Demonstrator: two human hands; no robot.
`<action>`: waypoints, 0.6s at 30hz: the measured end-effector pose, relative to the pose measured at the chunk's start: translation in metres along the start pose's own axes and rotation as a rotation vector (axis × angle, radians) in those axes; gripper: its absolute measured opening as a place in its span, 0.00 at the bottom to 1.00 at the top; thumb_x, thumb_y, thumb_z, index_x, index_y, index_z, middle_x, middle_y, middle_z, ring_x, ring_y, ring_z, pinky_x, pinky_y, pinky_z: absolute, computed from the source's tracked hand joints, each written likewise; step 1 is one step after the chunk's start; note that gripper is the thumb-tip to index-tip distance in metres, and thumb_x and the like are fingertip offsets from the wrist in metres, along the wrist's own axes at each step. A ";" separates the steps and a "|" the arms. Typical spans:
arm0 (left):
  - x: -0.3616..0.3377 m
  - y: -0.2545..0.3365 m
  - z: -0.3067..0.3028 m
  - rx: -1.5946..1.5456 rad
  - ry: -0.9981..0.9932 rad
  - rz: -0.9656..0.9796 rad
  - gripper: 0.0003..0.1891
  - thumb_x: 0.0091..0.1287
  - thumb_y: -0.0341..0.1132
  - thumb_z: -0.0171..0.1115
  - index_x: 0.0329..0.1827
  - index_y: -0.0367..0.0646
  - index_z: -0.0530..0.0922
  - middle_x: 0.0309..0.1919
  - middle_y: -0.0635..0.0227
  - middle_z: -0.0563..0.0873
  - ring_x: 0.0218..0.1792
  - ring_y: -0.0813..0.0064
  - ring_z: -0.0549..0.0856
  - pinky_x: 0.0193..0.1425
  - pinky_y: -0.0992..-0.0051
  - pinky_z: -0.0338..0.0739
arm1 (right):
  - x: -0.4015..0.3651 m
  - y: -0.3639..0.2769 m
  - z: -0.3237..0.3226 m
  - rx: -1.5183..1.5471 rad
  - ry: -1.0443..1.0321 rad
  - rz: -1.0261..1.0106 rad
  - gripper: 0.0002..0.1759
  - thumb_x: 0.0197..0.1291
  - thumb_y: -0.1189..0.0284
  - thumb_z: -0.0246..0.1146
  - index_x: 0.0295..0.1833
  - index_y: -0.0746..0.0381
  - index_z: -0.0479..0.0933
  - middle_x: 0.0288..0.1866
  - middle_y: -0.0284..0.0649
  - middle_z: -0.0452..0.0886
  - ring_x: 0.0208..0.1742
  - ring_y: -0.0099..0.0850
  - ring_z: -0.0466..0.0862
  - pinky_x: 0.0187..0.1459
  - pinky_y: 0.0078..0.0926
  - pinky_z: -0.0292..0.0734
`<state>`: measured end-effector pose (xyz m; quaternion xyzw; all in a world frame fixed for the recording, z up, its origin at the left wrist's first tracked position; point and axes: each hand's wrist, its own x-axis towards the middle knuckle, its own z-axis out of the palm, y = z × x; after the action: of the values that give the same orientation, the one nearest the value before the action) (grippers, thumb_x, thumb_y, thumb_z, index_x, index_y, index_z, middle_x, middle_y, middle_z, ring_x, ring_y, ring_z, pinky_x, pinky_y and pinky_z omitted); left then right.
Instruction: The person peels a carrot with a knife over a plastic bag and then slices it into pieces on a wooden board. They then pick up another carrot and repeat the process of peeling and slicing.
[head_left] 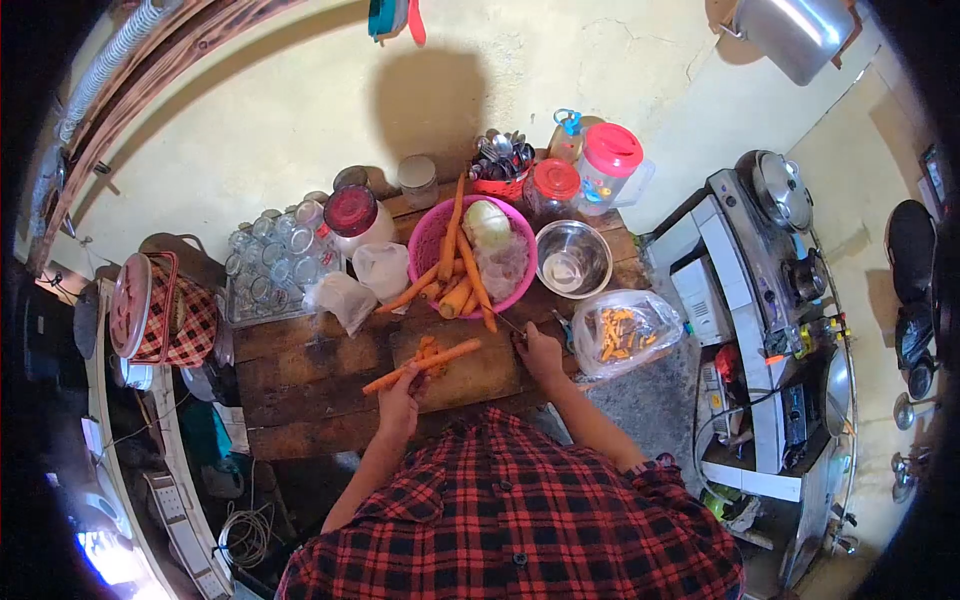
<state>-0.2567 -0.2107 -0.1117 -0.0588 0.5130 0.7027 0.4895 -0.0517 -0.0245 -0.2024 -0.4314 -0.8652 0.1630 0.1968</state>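
Observation:
A long orange carrot (450,357) is gripped in my left hand (402,395), slanting over a wooden cutting board (480,375). Small carrot pieces (428,348) lie on the board just behind it. My right hand (540,352) is closed on a knife (510,325), whose thin blade points toward the pink basket (420,235). Several carrots (470,265) and a pale green cabbage (487,224) fill that basket, with some carrots sticking out over its rim. Right of my right hand, a clear plastic bag (648,350) holds cut orange pieces.
A steel bowl (598,245) stands right of the basket. Glasses on a tray (285,255), tied white bags (345,300), jars (350,210) and a cutlery holder (500,185) line the table's back. A stove (745,250) is at the right, a checked basket (190,325) at the left.

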 end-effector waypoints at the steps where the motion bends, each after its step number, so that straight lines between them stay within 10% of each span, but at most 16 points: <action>1: 0.002 -0.001 0.000 0.027 -0.010 0.001 0.11 0.65 0.30 0.59 0.49 0.37 0.75 0.38 0.65 0.82 0.39 0.74 0.83 0.43 0.79 0.80 | 0.002 -0.001 -0.001 0.018 0.003 0.019 0.11 0.56 0.66 0.60 0.38 0.60 0.67 0.25 0.48 0.79 0.27 0.47 0.80 0.26 0.44 0.74; 18: 0.023 -0.059 -0.009 0.045 -0.140 -0.670 0.14 0.69 0.39 0.55 0.48 0.36 0.74 0.44 0.59 0.81 0.46 0.68 0.81 0.49 0.72 0.81 | 0.080 -0.036 -0.068 0.447 0.492 0.006 0.17 0.61 0.65 0.58 0.46 0.68 0.67 0.30 0.50 0.75 0.32 0.44 0.76 0.37 0.37 0.70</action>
<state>-0.2279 -0.2034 -0.1685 -0.1646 0.4457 0.4937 0.7283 -0.0870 0.0271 -0.1109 -0.4067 -0.7331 0.2403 0.4892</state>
